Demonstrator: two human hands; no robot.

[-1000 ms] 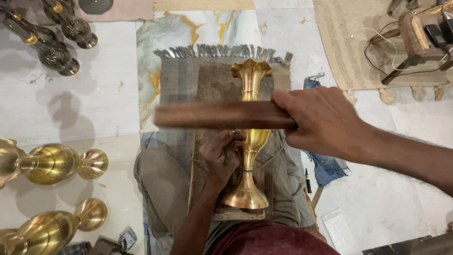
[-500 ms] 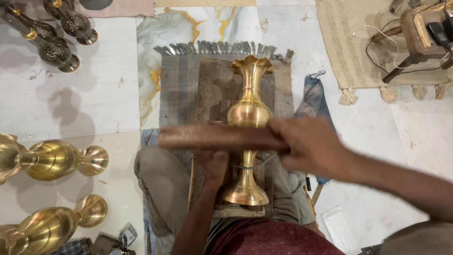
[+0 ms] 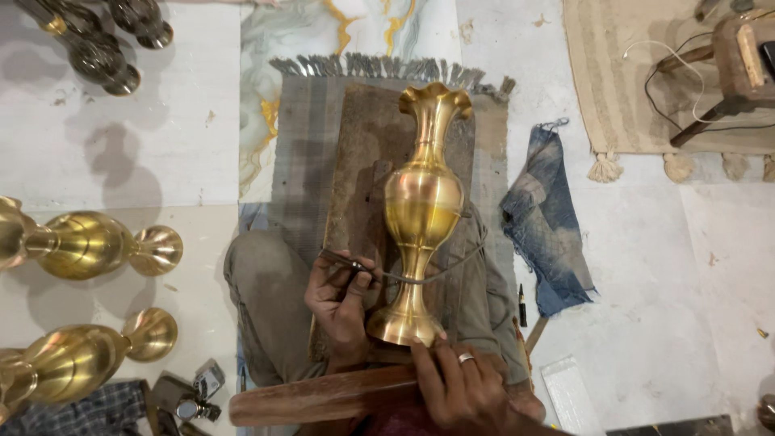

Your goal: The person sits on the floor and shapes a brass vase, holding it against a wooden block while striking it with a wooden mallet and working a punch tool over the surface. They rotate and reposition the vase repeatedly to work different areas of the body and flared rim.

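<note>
Fingers of the left hand (image 3: pixel 343 300) are pinching a thin dark engraving tool (image 3: pixel 347 262), its tip resting against the narrow waist of the brass vase (image 3: pixel 423 211). Fingers of the right hand (image 3: pixel 468 387) are wrapping around a wooden mallet (image 3: pixel 323 397), fingertips touching the vase's foot. Half a second ago that mallet was being held crosswise over the vase's middle; now it is lying low, near the person's lap, well clear of the brass, so the striking is pausing and the vase's whole body is showing. The vase is lying along a worn wooden board (image 3: pixel 363 161) on a grey fringed mat (image 3: pixel 307 137), flared mouth pointing away, foot toward the person's knees.

As for vessels, nothing is showing inside any of them. Two more brass vases (image 3: pixel 89 242) are lying on their sides on the tiled floor (image 3: pixel 145 145) at the left, and darker ones (image 3: pixel 105 56) are resting at the far corner. A blue rag (image 3: pixel 549 218) is lying just right of the mat.
</note>
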